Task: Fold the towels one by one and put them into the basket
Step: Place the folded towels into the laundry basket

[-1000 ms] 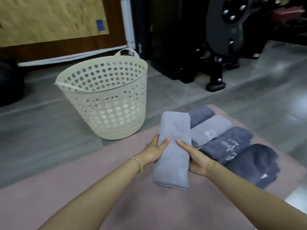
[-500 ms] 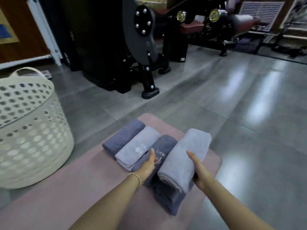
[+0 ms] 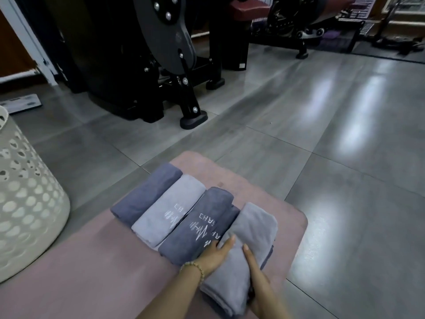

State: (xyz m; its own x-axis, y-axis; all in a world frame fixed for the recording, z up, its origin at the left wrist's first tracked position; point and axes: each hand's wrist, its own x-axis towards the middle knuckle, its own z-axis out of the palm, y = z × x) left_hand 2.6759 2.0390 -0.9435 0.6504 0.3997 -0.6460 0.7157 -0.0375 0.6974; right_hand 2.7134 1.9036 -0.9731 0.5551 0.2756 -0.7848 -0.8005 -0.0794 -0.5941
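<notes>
A folded light grey towel (image 3: 254,226) lies at the right end of a row of folded towels on the pink mat (image 3: 259,192). It rests on a dark towel (image 3: 269,255) whose edge shows beneath it. My left hand (image 3: 215,255) holds its left side and my right hand (image 3: 258,280) its right side, each with the thumb on top; the fingers are hidden at the sides. The row holds a blue-grey towel (image 3: 147,192), a light grey printed one (image 3: 170,210) and a dark grey printed one (image 3: 202,224). The cream perforated basket (image 3: 30,203) stands at the far left.
Black gym machines (image 3: 174,65) stand on the grey tiled floor behind the mat, one foot (image 3: 193,117) close to the mat's far end. Open shiny floor (image 3: 345,157) spreads to the right. A flat scale (image 3: 21,103) lies at the back left.
Both hands carried the light grey towel from the middle of the mat to the right and lowered it onto the dark towel at the row's end. The view swung right, away from the basket.
</notes>
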